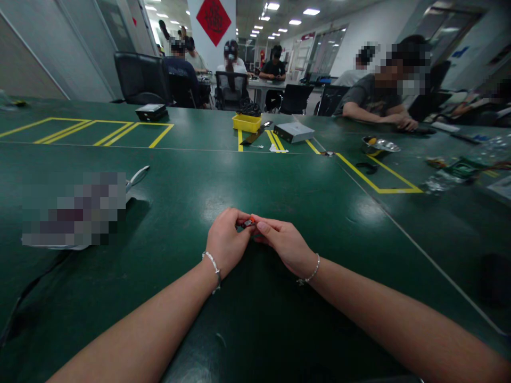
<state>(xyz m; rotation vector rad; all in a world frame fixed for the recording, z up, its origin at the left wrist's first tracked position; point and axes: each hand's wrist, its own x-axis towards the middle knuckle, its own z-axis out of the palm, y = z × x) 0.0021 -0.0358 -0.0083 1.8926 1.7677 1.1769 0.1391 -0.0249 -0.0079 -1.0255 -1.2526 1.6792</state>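
My left hand (229, 232) and my right hand (284, 237) meet over the green table (179, 186), each closed in a pinch. Between their fingertips is a small object with an orange-red end and a shiny metallic part (249, 222). Fingers cover much of it, and its kind cannot be made out. Both hands grip it from opposite sides. Each wrist wears a thin, light-coloured bracelet.
To the left stands a device with a blurred screen (80, 213) and a cable. Farther back are a yellow bin (246, 123), a grey box (294, 132), a black box (151, 112) and a foil dish (381, 144). Circuit boards (463, 166) lie right; a person (379, 101) sits beyond.
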